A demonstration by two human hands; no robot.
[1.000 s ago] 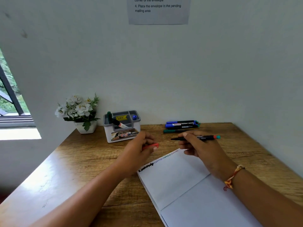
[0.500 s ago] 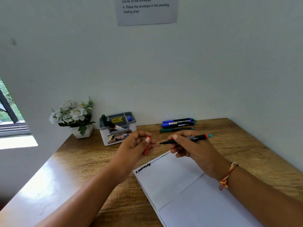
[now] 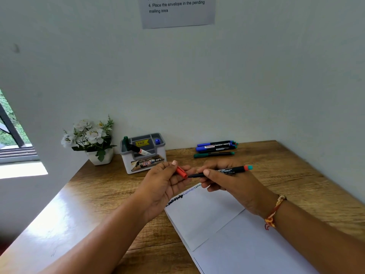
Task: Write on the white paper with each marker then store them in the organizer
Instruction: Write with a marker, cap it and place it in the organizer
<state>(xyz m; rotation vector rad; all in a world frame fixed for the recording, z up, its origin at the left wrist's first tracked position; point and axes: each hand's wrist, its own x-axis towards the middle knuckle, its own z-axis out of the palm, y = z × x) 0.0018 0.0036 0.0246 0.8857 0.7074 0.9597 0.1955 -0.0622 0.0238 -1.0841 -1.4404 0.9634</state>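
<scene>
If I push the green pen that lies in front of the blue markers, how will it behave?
The green pen looks round and slim, so it would probably roll on the smooth desk. It seems light; the blue markers just behind it might stop it.

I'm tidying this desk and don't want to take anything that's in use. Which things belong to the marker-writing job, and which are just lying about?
Part of the job:
- marker in the right hand
- red cap in the left hand
- white paper
- organizer
- loose markers by the wall

Just lying about:
- flower pot
- wall notice
</scene>
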